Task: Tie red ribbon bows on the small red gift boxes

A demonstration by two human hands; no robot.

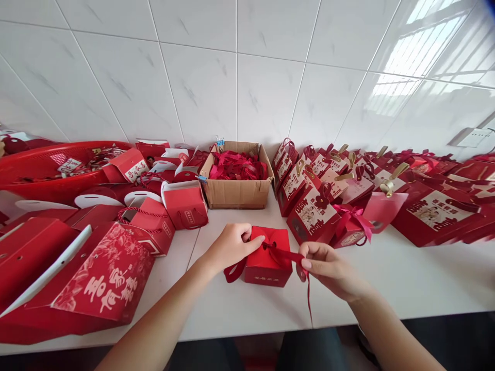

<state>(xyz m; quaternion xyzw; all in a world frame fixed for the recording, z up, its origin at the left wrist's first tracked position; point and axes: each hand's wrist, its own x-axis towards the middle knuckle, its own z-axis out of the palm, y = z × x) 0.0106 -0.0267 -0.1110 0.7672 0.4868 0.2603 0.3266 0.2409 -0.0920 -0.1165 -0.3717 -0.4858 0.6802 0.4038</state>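
Observation:
A small red gift box stands on the white table in front of me. My left hand grips its left side, the thumb pressed on top near the ribbon holes. Dark red ribbon passes through the holes in the lid. One end is pinched between the thumb and fingers of my right hand, pulled out to the right, with its tail hanging toward the table edge. A loose ribbon part lies at the box's left side. Behind the box is a cardboard carton holding many red ribbons.
Open red boxes crowd the left of the white table. A red plastic basket with small packets stands behind them. Finished-looking gift boxes with bows fill the right side. A tiled wall rises behind.

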